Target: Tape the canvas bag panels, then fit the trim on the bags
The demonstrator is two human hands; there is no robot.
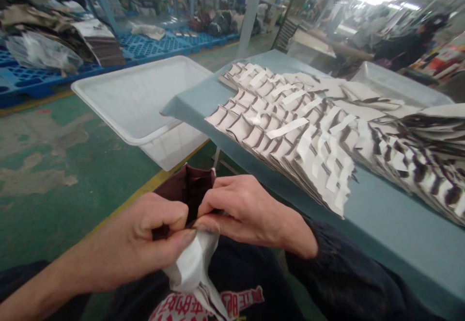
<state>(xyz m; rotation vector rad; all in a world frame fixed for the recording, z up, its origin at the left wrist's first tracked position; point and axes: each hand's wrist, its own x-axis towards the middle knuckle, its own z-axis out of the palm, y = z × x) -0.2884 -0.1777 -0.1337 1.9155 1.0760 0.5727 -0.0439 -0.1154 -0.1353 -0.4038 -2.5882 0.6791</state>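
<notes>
Close in front of my body, both hands pinch one folded piece of fabric [191, 258], pale on the side facing me and dark brown [198, 185] beyond my fingers. My left hand [145, 233] is closed on its edge, thumb on top. My right hand [247, 209] grips the same edge from the other side, its thumb almost touching the left thumb. The exact spot between the fingertips is hidden. A pale end of the piece hangs down over my dark apron with red lettering [250, 299].
Right of my hands, a blue-grey table [366, 229] bears overlapping rows of pale fabric pieces [269, 117] with white strips. A white plastic bin [160, 141] stands on the green floor at its left. Behind are blue pallets [145, 49], shelving and a metal post [250, 15].
</notes>
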